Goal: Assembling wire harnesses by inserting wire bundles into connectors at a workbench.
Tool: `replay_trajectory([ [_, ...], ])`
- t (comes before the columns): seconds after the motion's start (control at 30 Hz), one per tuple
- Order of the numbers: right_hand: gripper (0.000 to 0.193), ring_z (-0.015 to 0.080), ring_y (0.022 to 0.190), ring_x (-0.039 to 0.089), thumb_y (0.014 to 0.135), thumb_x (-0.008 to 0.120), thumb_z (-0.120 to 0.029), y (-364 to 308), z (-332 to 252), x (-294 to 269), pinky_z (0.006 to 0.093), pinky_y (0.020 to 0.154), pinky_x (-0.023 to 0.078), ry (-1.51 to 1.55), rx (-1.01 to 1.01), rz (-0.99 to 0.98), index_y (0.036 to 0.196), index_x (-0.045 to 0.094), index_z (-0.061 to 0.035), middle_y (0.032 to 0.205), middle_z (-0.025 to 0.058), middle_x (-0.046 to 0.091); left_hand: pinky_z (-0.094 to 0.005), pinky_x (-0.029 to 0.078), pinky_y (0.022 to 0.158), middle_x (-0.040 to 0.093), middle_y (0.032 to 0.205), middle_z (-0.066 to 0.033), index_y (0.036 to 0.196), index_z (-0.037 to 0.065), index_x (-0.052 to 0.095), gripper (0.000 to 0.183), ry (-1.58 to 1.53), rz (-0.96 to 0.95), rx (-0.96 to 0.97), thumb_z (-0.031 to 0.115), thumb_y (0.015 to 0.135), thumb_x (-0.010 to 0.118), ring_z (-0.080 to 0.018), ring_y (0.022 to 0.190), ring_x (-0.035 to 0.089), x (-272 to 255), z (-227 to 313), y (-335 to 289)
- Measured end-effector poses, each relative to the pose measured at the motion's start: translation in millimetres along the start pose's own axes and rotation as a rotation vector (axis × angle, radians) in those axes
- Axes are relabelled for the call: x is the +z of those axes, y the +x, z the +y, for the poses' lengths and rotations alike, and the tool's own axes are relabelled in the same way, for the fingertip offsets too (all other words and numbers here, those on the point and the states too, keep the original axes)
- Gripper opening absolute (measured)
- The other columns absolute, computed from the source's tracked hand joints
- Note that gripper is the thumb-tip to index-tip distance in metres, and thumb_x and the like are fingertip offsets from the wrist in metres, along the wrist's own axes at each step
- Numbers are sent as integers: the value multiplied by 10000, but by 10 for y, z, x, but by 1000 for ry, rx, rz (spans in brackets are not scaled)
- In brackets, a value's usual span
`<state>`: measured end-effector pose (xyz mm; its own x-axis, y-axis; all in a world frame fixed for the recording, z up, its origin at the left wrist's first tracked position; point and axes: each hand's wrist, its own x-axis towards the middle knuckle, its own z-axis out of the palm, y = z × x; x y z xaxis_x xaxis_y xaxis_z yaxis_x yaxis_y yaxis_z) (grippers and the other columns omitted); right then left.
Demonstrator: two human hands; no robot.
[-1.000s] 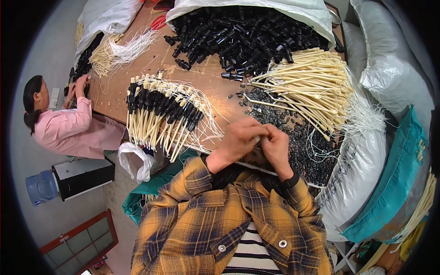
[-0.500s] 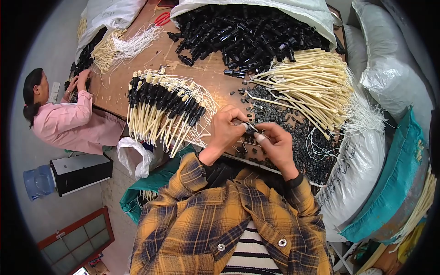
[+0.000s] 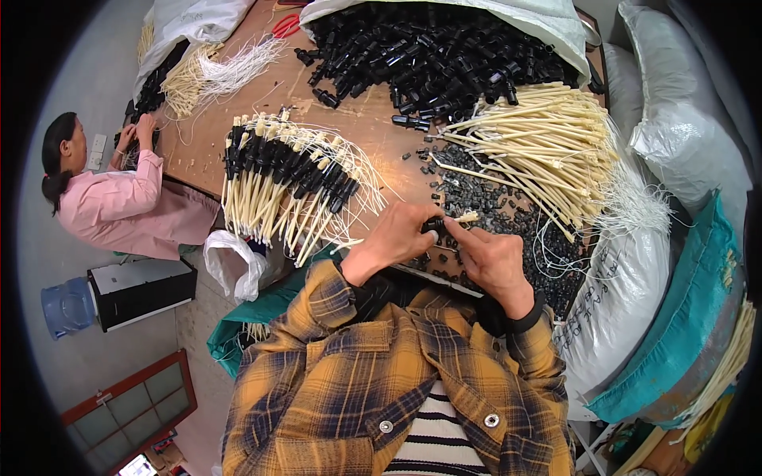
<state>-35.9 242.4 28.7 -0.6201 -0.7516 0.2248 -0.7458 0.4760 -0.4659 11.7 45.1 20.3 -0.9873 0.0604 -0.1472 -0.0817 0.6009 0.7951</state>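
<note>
Close to the table's front edge, my left hand [image 3: 395, 236] closes round a small black plastic fitting [image 3: 433, 224], most of it covered by the fingers. My right hand [image 3: 494, 260] meets it from the other side, thumb and forefinger pinched at the fitting's end. A cream connector [image 3: 468, 216] pokes out just beyond the right fingertips. To the left of my hands lies a fanned row of cream sleeved wires [image 3: 262, 210] with black fittings [image 3: 274, 163] on them. Small dark plastic pieces [image 3: 548, 266] are spread beside and beyond my right hand.
A white sack [image 3: 548, 24] spills black fittings [image 3: 436, 55] at the table's far side. A bundle of cream sleeved wires [image 3: 540, 151] lies at right, near stuffed white sacks [image 3: 675, 119] and a green sack [image 3: 683, 333]. Red-handled scissors [image 3: 286, 25] lie far left; a person in pink [image 3: 119, 198] works there.
Both hands have closed in on the fitting, and the right has turned with its forefinger stretched toward it. The cream connector now shows beyond the fingertips. The view has shifted slightly.
</note>
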Motion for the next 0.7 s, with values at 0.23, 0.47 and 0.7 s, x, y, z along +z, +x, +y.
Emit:
replay_trajectory([
  [0.23, 176, 103, 452, 420, 791, 758, -151, 87, -5, 212, 278, 454, 347, 600, 471, 16, 924, 673, -73, 493, 18, 458, -398, 500, 544, 635, 769, -104, 976, 101, 633, 272, 430, 79, 272, 67, 706, 651, -318, 647, 627, 82, 13, -89],
  [0.47, 66, 240, 769, 646, 789, 711, -14, 200, -107, 116, 315, 683, 514, 169, 103, 482, 844, 675, -6, 891, 134, 666, -369, 406, 746, 627, 753, -28, 840, 112, 652, 160, 482, 654, 282, 84, 682, 660, -241, 769, 597, -411, -306, -197],
  [0.7, 209, 310, 907, 647, 747, 732, -174, 123, 59, 264, 398, 760, 504, 126, 20, 84, 903, 688, -41, 1026, 120, 677, -536, 214, 1027, 492, 1257, -61, 1184, 131, 577, 565, 836, 877, -106, 182, 646, 742, -279, 1202, 402, -627, -729, -263],
])
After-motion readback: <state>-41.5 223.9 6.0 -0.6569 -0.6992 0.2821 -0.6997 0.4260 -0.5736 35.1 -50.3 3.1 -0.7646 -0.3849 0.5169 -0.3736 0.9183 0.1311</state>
